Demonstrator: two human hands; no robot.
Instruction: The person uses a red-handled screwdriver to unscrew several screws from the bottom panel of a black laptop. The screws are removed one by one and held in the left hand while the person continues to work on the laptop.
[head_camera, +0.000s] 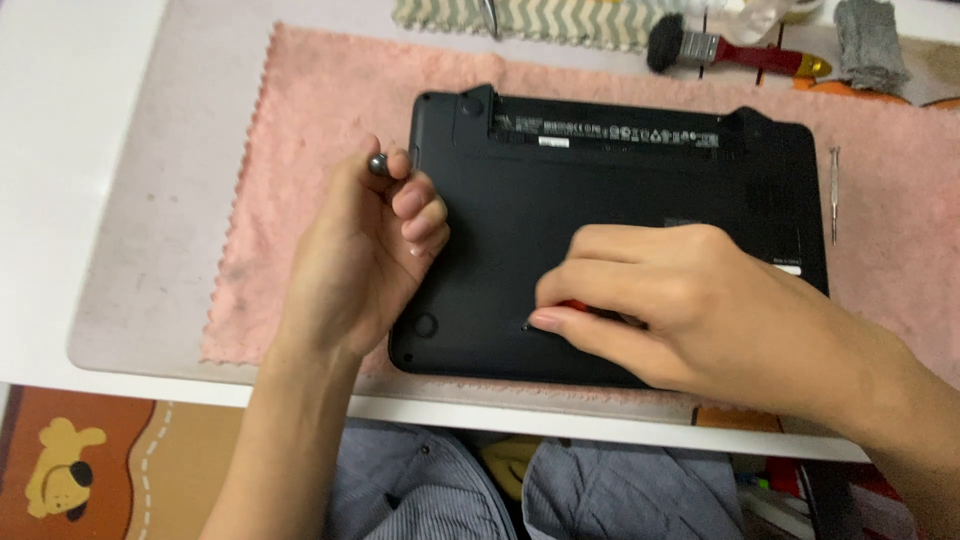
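A black laptop (560, 190) lies bottom-up on a pink towel (320, 110). My right hand (690, 300) rests on the laptop's near half, fingers closed on a small red-handled screwdriver (575, 306) whose tip touches the black case. My left hand (365, 250) hovers at the laptop's left edge, loosely curled, pinching a small round metal piece (379, 163) between thumb and forefinger. What that piece is cannot be told.
A thin metal tool (834, 195) lies on the towel right of the laptop. At the back are a red-handled brush (730, 50), a grey cloth (868, 42) and a patterned cloth (560, 18). The white table edge (500, 420) is near my lap.
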